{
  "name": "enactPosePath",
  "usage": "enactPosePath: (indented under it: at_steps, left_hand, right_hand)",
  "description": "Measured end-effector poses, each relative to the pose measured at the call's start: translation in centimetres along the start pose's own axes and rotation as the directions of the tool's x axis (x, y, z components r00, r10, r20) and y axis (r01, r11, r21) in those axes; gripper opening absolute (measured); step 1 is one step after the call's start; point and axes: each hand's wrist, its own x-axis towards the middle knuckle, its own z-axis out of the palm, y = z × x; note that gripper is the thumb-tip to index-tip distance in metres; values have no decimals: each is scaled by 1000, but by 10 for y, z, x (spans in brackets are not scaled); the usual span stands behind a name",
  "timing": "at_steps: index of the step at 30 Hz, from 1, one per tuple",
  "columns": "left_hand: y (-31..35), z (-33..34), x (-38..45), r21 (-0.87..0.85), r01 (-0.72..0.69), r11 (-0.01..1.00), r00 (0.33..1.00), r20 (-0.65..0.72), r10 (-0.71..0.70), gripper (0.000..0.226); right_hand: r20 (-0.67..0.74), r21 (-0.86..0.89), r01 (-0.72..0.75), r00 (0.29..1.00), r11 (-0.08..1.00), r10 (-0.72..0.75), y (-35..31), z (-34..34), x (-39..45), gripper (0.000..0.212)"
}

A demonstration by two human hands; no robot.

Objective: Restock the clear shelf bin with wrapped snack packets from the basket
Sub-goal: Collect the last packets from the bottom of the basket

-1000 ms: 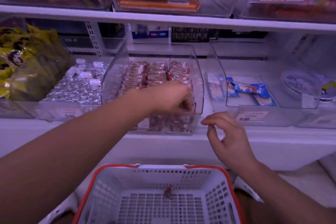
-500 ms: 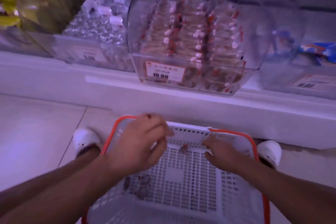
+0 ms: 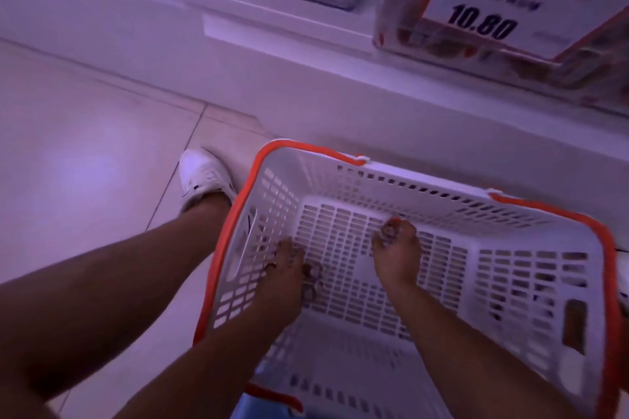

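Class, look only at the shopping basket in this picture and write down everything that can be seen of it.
The basket is white plastic with slotted walls and floor, an orange-red rim and a cut-out handle slot in its right end wall. It sits low before the shelf base, beside a white shoe. Both hands reach inside: the left hand and right hand each lie on small wrapped packets on its floor. Otherwise it looks nearly empty.

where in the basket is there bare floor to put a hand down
Bare mesh lies between the right hand and the basket right wall, and along the far wall. It is crowded around the left hand, where snack packets lie by its fingers.
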Motion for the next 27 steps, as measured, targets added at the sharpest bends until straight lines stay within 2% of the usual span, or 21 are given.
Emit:
enactPosePath:
  at_steps: [2, 5, 6, 7, 9, 10, 11, 12, 13, 14, 15, 16, 17, 18, 19, 21, 24, 27]
  left_hand:
    - [0, 6, 4, 50, -25, 998, 999, -47, 27, 60]
    - [-6, 9, 3, 294, -171, 940, 984, 5, 177, 48]
    - [-8, 10, 0, 376, -212, 902, 973, -5, 230, 48]
    - [-8, 7, -4, 414, -254, 874, 965, 51, 256, 48]
    - [-7, 3, -11, 499, -283, 819, 959, 123, 256, 41]
    - [-9, 5, -12, 525, -307, 794, 950, 113, 292, 36]
    - [-10, 10, -9, 487, -316, 815, 948, 133, 288, 41]
    - [-11, 14, -7, 412, -271, 870, 961, 170, 219, 53]
    - [-12, 18, -3, 400, -198, 895, 976, 166, 141, 59]
    - [-12, 23, 0, 388, -156, 908, 985, 128, 115, 60]
    - [-9, 26, 1, 375, -131, 918, 989, 117, 93, 59]
    - [-7, 32, 2, 351, -122, 928, 991, 88, 97, 58]
    - [-4, 35, 0, 294, -90, 952, 995, 68, 73, 56]
    - [0, 39, -3, 199, -11, 980, 1000, 18, 7, 52]
    - [5, 42, -6, 59, 114, 992, 993, -38, -112, 47]
    - [15, 48, -16, -227, 281, 932, 952, -54, -300, 37]
    - [21, 58, -22, -343, 416, 842, 889, -42, -456, 38]
    - [8, 61, -15, -356, 380, 853, 898, -78, -433, 42]
  right_hand:
    - [-48, 172, -174, 982, 970, 184, -13, 6, 12, 24]
    - [-101, 295, -381, 900, 876, 425, -20, 19, 26, 31]
    - [-70, 242, -422, 891, 874, 449, -18, 21, 28, 24]
    - [-22, 184, -425, 900, 886, 436, -17, 23, 29, 19]
    - [89, 96, -388, 920, 917, 381, -15, 29, 27, 22]
    - [157, 65, -338, 933, 939, 325, -22, 31, 18, 26]
    - [207, 68, -260, 948, 963, 241, -25, 35, 6, 32]
    - [293, 105, -205, 942, 973, 166, -21, 45, -4, 38]
    - [360, 33, 11, 933, 999, -22, -19, 51, -11, 40]
    - [481, -126, 300, 852, 946, -206, -21, 48, -23, 31]
    - [627, -203, 538, 713, 818, -313, -20, 46, -34, 19]
    - [706, -225, 660, 618, 717, -347, -9, 52, -39, 42]
    - [786, -282, 777, 524, 562, -329, -4, 54, -42, 65]
    - [783, -343, 789, 540, 510, -309, -1, 55, -48, 75]
    - [739, -407, 759, 601, 509, -305, -2, 56, -55, 72]
    - [671, -434, 742, 645, 511, -367, 1, 62, -60, 50]
    - [638, -440, 727, 666, 527, -386, 9, 59, -65, 33]
    - [585, -385, 603, 745, 699, -320, 18, 51, -59, 22]
